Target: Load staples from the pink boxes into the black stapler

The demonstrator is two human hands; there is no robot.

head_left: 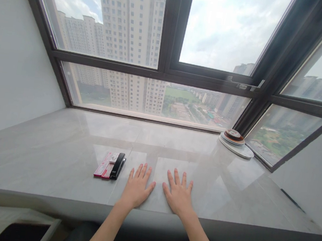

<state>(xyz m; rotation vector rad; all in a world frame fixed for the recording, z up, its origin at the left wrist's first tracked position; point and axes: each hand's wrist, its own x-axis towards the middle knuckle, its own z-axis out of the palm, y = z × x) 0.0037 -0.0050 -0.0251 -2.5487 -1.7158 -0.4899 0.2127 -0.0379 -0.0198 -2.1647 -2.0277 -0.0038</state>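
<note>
My left hand [137, 187] lies flat, palm down, on the grey marble window ledge [58, 143], fingers spread and holding nothing. My right hand [179, 193] rests the same way just to its right, thumbs nearly meeting. A black stapler [118, 165] lies a short way left of my left hand. Beside the stapler lie two pink-red staple boxes [104, 166], touching it. Neither hand touches the stapler or the boxes.
A stack of round plates or discs [235, 142] sits at the far right corner of the ledge by the window frame. Large windows [130, 34] line the back. A white wall stands at the left and a pale surface [5, 215] lies below the ledge's front edge.
</note>
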